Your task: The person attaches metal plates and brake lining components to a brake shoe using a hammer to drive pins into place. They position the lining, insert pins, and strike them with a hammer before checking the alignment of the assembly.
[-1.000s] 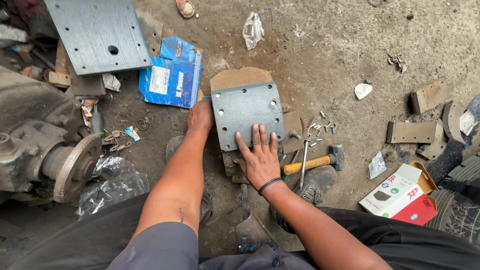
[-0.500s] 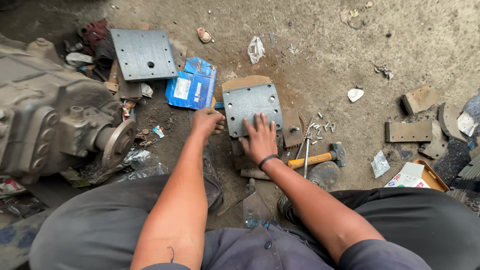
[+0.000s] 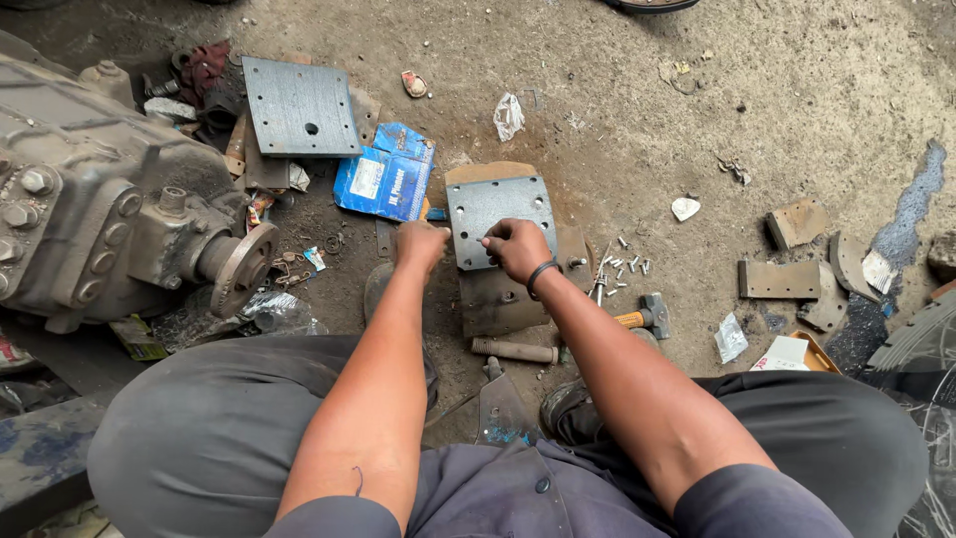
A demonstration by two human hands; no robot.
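A grey curved lining plate (image 3: 501,204) with several small holes lies on a rusty brown metal shoe (image 3: 503,299) on the dirt floor in front of me. My left hand (image 3: 420,244) is closed on the plate's left edge. My right hand (image 3: 518,247), a black band on its wrist, has its fingers curled over the plate's near edge. Whether anything small is pinched in those fingers is hidden.
Loose rivets (image 3: 622,267) and a hammer (image 3: 647,317) lie to the right, with a metal rod (image 3: 515,351) near my foot. A blue packet (image 3: 386,174) and a second grey plate (image 3: 301,107) lie behind. A large gearbox (image 3: 90,199) stands left, worn lining pieces (image 3: 782,280) right.
My right hand went from lying flat with spread fingers on the plate to curled at its near edge. The view has widened and shifted, bringing the gearbox in at left.
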